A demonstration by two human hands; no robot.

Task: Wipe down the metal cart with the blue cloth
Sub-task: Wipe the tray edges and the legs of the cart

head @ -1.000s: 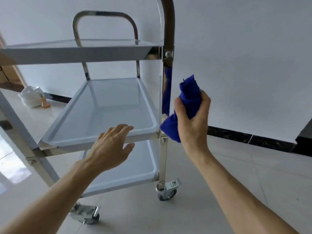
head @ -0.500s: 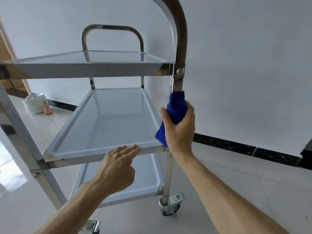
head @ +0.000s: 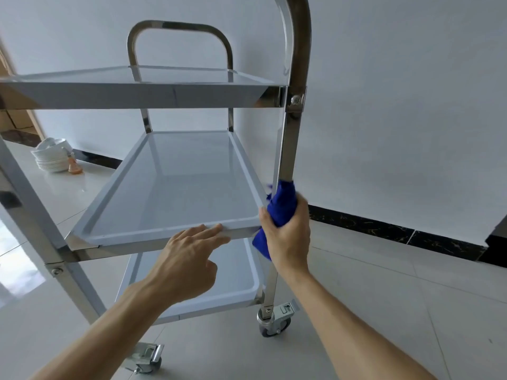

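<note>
A three-shelf metal cart [head: 175,97] on castors fills the left and middle of the head view. My right hand [head: 288,237] grips a bunched blue cloth [head: 282,204] wrapped around the cart's near right upright post [head: 288,149], level with the middle shelf. My left hand [head: 186,256] reaches forward with straight fingers, the fingertips touching the front rim of the middle shelf [head: 153,237]. Part of the cloth hangs below my right palm.
A stack of white bowls [head: 52,157] with a small orange thing beside it sits on the tiled floor at the left by the wall. Two castors [head: 275,320] show under the cart. A white wall with a black skirting runs behind.
My right hand brought the cloth onto the right post and slid down it to the middle shelf. My left hand moved forward until its fingertips reached the shelf's front rim.
</note>
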